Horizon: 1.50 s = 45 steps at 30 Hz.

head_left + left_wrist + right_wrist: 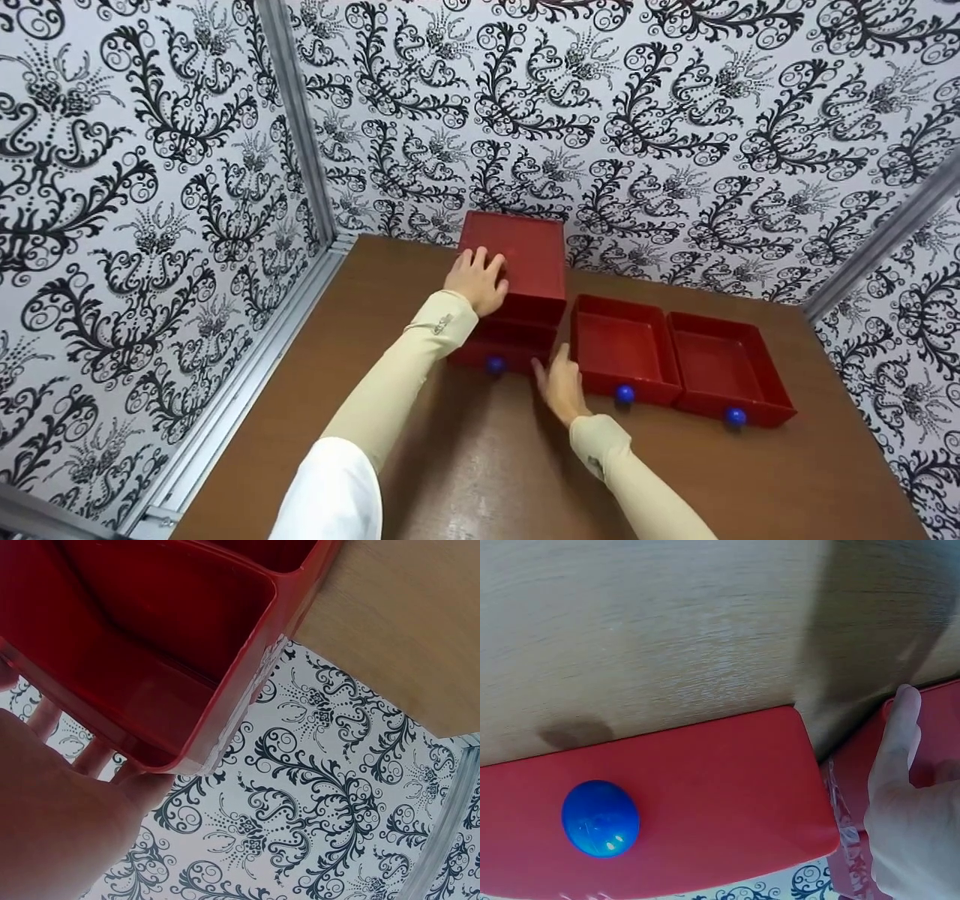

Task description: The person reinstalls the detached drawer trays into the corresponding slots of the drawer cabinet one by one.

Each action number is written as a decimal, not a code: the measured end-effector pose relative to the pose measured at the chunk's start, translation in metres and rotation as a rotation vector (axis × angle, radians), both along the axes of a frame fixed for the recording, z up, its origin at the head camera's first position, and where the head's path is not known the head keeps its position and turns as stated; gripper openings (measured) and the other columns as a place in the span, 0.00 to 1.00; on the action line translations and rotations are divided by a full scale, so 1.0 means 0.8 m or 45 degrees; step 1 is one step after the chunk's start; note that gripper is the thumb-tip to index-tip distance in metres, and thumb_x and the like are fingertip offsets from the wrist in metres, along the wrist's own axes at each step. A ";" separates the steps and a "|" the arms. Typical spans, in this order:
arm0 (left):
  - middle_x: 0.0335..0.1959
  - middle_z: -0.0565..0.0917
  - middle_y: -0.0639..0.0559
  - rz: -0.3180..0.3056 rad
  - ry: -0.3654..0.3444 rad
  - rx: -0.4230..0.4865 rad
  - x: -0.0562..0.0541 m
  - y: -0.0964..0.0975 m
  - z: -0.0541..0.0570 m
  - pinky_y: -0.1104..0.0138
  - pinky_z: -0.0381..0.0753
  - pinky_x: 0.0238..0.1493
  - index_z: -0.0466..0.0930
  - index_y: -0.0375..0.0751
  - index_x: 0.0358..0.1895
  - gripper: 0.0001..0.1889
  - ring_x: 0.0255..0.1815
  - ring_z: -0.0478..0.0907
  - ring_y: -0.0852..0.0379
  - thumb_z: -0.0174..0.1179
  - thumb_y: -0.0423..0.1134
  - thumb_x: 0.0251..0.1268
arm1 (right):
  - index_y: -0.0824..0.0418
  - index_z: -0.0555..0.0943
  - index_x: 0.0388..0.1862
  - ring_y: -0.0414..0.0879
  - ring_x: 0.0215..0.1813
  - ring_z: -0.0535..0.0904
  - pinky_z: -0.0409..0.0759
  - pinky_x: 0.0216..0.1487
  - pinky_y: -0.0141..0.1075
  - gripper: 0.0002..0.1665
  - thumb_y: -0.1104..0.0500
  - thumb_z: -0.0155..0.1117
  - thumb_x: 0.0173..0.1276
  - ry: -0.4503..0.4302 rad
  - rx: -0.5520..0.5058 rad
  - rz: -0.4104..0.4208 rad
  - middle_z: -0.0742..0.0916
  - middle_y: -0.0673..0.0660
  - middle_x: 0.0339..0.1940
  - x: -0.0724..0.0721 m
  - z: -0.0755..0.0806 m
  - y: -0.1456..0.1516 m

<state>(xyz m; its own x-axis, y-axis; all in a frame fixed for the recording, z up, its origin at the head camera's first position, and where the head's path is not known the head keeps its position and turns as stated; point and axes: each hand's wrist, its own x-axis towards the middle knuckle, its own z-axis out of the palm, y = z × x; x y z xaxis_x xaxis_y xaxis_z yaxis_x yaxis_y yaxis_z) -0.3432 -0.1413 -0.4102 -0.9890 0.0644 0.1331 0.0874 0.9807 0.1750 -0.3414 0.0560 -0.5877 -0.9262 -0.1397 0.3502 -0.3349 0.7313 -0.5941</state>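
Observation:
A red two-tier box stands at the back of the table. My left hand rests on its top, fingers spread. The left wrist view looks into its hollow upper compartment, with my fingers along the rim. Low on the box's front is a red drawer with a round blue knob. My right hand is at the box's lower right corner. In the right wrist view, an extended finger lies against red plastic; the other fingers are partly hidden.
Two red open drawers, one nearer and one farther right, sit side by side on the brown table, each with a blue knob. Patterned walls and metal rails enclose the table.

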 end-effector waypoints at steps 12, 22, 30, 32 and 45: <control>0.68 0.67 0.36 -0.003 0.007 0.009 0.008 -0.005 0.010 0.52 0.62 0.76 0.66 0.42 0.66 0.23 0.70 0.63 0.37 0.45 0.49 0.75 | 0.60 0.74 0.43 0.53 0.36 0.81 0.81 0.36 0.46 0.09 0.61 0.58 0.65 0.020 0.051 -0.024 0.81 0.59 0.39 0.020 0.055 0.058; 0.68 0.65 0.38 0.013 -0.042 0.028 -0.003 -0.013 0.002 0.51 0.61 0.76 0.66 0.46 0.64 0.21 0.70 0.61 0.39 0.45 0.50 0.75 | 0.64 0.74 0.50 0.64 0.36 0.81 0.79 0.30 0.54 0.14 0.64 0.51 0.66 -0.054 0.364 -0.160 0.72 0.66 0.56 -0.015 0.073 0.173; 0.66 0.67 0.38 0.006 -0.025 0.025 -0.005 -0.011 0.000 0.52 0.62 0.75 0.67 0.46 0.64 0.21 0.70 0.62 0.38 0.46 0.50 0.74 | 0.71 0.71 0.57 0.71 0.52 0.74 0.81 0.34 0.59 0.24 0.71 0.50 0.60 -0.113 0.526 -0.034 0.68 0.71 0.58 -0.015 0.058 0.218; 0.67 0.67 0.38 0.001 -0.028 0.030 -0.005 -0.009 0.000 0.52 0.61 0.75 0.67 0.46 0.64 0.21 0.70 0.62 0.38 0.46 0.50 0.74 | 0.72 0.72 0.57 0.71 0.53 0.73 0.81 0.33 0.59 0.23 0.71 0.51 0.60 -0.101 0.540 -0.034 0.68 0.71 0.58 -0.014 0.053 0.223; 0.69 0.65 0.36 -0.017 -0.047 0.032 0.001 -0.001 0.005 0.52 0.60 0.77 0.66 0.45 0.66 0.22 0.72 0.61 0.38 0.44 0.50 0.75 | 0.71 0.78 0.44 0.69 0.51 0.73 0.81 0.30 0.56 0.11 0.71 0.59 0.62 0.027 0.543 -0.068 0.72 0.71 0.52 -0.010 0.028 0.244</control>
<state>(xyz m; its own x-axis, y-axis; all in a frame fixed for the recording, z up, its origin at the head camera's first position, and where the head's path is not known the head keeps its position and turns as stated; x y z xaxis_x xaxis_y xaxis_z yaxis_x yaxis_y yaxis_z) -0.3424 -0.1421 -0.4060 -0.9923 0.0749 0.0983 0.0936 0.9747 0.2032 -0.3493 0.2510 -0.5650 -0.9291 -0.2284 0.2907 -0.2992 0.9265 -0.2281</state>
